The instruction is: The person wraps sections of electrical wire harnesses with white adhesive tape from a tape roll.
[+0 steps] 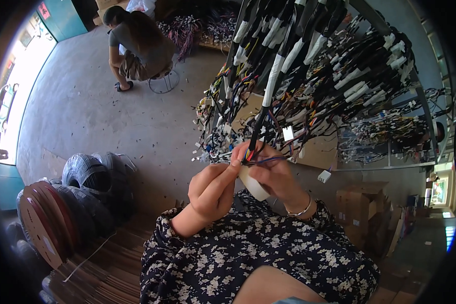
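Note:
A wire harness [258, 127] wrapped in black, with a white band higher up, hangs down to my hands in the middle of the head view. Where its coloured wires branch out, my left hand [211, 191] pinches it with thumb and forefinger. My right hand [276, 175] is closed around a roll of whitish tape [254, 184], just under the branching wires, and its fingers reach behind the harness. A white connector [288, 133] dangles on wires right of the harness. Another white connector [324, 176] hangs farther right.
Many more harnesses [359, 86] hang from a metal frame [424, 114] ahead and right. A person [139, 43] sits on a stool [163, 83] at far left. Wire coils [88, 172] and a cardboard reel [40, 228] stand at left, cartons [357, 205] at right.

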### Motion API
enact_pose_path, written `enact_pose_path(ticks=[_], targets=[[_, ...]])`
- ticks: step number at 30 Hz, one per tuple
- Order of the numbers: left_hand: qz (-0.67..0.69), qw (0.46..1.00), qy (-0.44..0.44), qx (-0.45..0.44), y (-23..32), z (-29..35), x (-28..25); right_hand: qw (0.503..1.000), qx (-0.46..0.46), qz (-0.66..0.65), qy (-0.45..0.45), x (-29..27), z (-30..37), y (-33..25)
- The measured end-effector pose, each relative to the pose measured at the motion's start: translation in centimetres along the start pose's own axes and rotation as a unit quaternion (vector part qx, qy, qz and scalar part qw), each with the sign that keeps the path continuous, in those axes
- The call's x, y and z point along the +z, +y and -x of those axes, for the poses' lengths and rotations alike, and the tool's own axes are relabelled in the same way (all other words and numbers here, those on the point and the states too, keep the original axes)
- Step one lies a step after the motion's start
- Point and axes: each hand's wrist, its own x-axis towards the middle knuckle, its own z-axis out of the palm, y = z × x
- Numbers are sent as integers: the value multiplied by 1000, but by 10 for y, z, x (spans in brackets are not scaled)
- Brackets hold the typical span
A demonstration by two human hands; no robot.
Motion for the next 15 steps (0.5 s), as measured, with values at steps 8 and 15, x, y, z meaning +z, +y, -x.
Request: enact_pose_path(ticks=[8, 15], targets=[[-26, 991, -18, 127, -19, 3, 10, 996, 49, 67, -23, 8, 17, -23], [133, 984, 38, -115, -1, 5, 23, 994, 74, 82, 6, 0, 23, -29]])
